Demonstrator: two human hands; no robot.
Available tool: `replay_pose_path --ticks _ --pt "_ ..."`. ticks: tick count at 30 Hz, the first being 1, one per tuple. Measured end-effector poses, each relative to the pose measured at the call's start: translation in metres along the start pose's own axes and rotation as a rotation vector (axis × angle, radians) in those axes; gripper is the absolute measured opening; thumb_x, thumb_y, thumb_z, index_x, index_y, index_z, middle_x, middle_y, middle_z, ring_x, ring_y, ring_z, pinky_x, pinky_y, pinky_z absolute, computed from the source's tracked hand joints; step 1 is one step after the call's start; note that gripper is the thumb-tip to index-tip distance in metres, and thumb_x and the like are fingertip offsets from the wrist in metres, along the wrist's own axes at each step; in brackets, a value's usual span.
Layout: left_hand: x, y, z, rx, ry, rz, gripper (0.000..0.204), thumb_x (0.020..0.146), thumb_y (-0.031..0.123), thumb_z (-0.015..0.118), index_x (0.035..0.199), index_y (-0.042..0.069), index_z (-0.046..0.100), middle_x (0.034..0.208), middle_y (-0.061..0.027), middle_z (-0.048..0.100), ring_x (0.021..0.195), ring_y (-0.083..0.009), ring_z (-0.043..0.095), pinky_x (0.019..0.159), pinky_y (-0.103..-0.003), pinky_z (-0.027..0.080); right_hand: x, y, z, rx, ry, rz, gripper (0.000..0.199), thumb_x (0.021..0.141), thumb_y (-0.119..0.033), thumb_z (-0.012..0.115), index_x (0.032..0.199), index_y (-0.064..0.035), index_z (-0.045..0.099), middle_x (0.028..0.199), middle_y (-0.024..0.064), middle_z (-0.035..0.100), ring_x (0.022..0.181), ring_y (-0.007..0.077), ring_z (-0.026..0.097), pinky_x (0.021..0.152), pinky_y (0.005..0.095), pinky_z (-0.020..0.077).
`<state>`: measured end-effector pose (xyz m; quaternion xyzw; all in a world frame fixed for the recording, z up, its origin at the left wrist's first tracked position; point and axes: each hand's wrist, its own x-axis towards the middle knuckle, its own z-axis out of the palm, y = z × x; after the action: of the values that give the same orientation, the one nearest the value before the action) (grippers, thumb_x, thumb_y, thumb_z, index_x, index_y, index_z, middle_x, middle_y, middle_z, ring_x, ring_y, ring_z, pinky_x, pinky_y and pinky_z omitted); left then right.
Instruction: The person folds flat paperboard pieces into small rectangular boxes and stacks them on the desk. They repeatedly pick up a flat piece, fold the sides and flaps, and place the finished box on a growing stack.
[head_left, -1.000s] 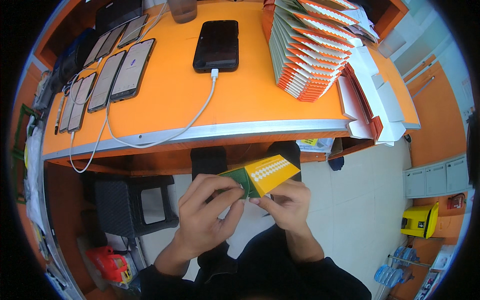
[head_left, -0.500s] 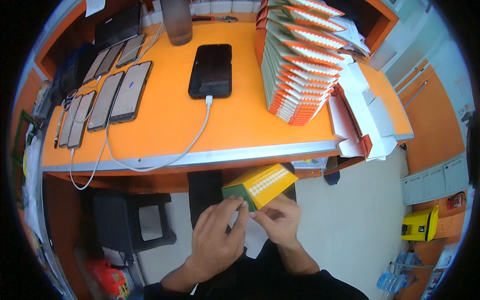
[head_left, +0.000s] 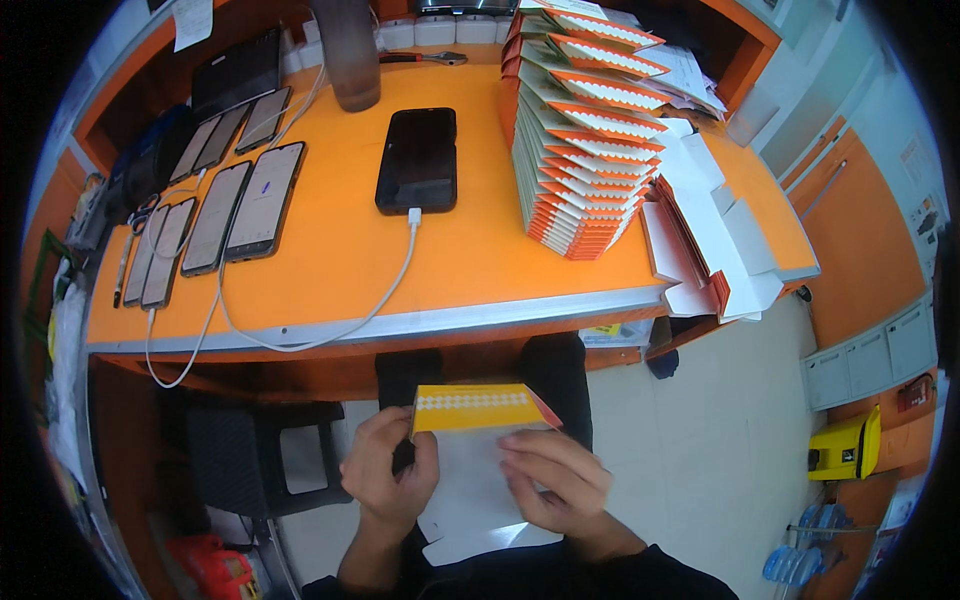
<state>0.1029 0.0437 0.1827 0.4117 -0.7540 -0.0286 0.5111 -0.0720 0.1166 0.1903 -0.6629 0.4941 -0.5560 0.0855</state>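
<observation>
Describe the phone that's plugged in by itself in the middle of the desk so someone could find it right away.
Start at the orange desk. Between the row of phones on its left and the tall stack of orange-and-white cartons on its right lies one black phone. It lies alone, screen dark, with a white cable plugged into its near end.

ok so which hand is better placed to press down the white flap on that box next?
Probably the right hand: its fingers already lie flat across the white panel of the flat carton. The left hand pinches the carton's left edge below the yellow strip, so it looks better suited to steadying.
</observation>
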Motion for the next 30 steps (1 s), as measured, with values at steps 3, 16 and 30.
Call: replay_pose_path --ticks 3,16,30 --pt "-0.004 -0.005 -0.003 -0.057 0.001 -0.096 0.018 0.077 -0.007 0.074 0.09 -0.003 0.063 0.09 -0.0184 0.071 0.077 -0.0248 0.073 0.062 -0.027 0.058 0.012 -0.003 -0.01 -0.232 0.159 -0.077 0.036 0.066 0.005 0.082 0.099 -0.0002 0.071 0.094 0.0138 0.07 0.083 0.0289 0.069 0.077 0.0392 0.0573" --pt "-0.034 0.015 0.006 -0.504 -0.124 -0.422 0.069 0.079 0.015 0.083 0.136 -0.002 0.049 0.086 -0.0135 0.069 0.079 -0.0188 0.072 0.068 -0.025 0.056 0.031 0.027 0.009 -0.296 -0.098 -0.091 0.034 0.074 0.01 0.073 0.107 0.0023 0.07 0.096 0.0141 0.069 0.081 0.0278 0.067 0.07 0.0341 0.0565" --pt "-0.016 0.011 0.01 -0.465 -0.319 -0.315 0.054 0.081 0.016 0.084 0.128 0.001 0.062 0.119 -0.0203 0.07 0.106 -0.0295 0.071 0.084 -0.035 0.059 0.02 0.034 0.0 0.18 -0.198 0.173 0.022 0.081 0.004 0.073 0.103 0.0032 0.072 0.11 0.0188 0.072 0.106 0.0336 0.069 0.095 0.0405 0.054"
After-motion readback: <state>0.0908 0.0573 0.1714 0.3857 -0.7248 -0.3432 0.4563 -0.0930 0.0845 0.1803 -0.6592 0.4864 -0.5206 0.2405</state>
